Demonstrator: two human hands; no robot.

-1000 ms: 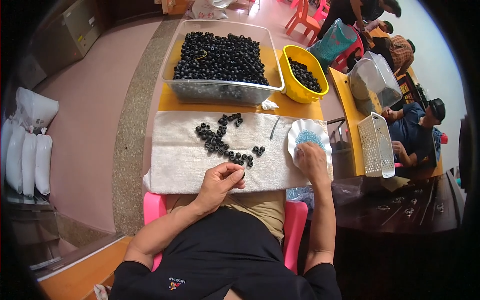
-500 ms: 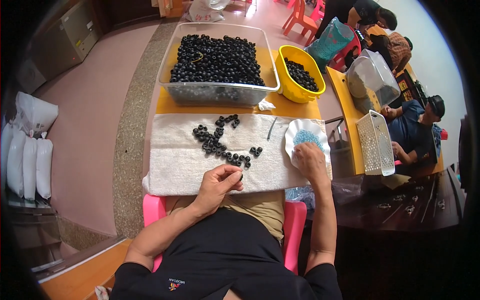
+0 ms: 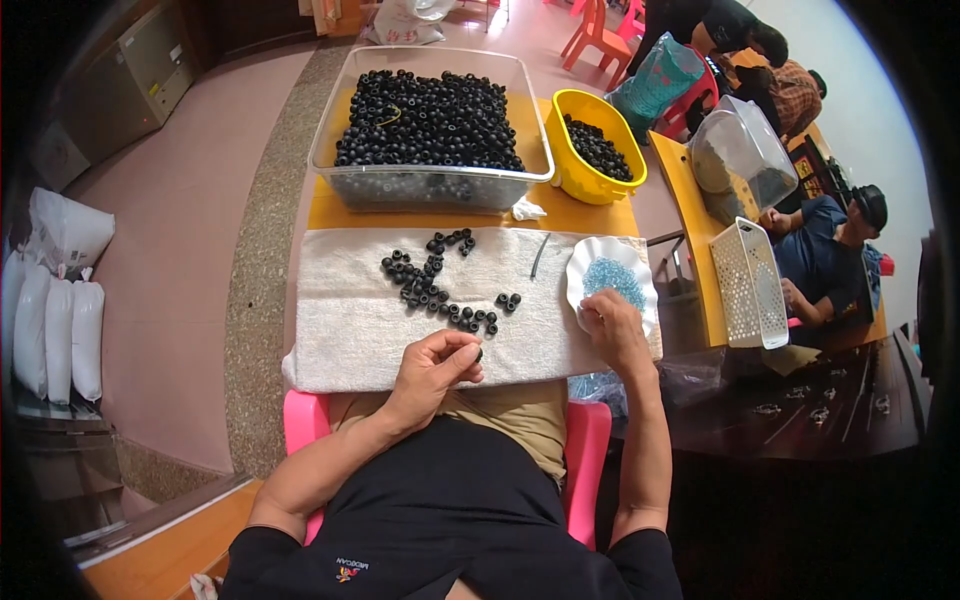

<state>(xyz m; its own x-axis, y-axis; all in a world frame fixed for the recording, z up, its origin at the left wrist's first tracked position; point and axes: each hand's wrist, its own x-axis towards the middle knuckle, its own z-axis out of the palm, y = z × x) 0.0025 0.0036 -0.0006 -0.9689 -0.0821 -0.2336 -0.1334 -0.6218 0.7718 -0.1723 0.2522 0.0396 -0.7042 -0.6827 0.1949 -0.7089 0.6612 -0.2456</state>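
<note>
My left hand point(image 3: 436, 374) is closed, thumb against forefinger, above the near edge of a white towel point(image 3: 345, 345). It pinches a small round black piece point(image 3: 478, 354), mostly covered by the fingertips. Just beyond it on the towel lie loose round black pieces with holes point(image 3: 428, 297), in a crooked cluster and a small group apart. My right hand point(image 3: 617, 330) is over the near side of a white wavy-rimmed dish point(image 3: 578, 262) of small clear-blue beads point(image 3: 612, 275). Its fingers are pinched together; whatever is between them is hidden.
Behind the towel stand a clear bin point(image 3: 430, 190) and a yellow tub point(image 3: 592, 188), both holding black pieces. A thin dark strip point(image 3: 540, 256) lies left of the dish. At right, a person point(image 3: 825, 255) sits by a white perforated basket point(image 3: 750, 290). White sacks point(image 3: 60, 330) stand far left.
My right hand has drawn back slightly toward me, its fingertips now nearer the dish's front edge. The left hand keeps its pinch on the black piece.
</note>
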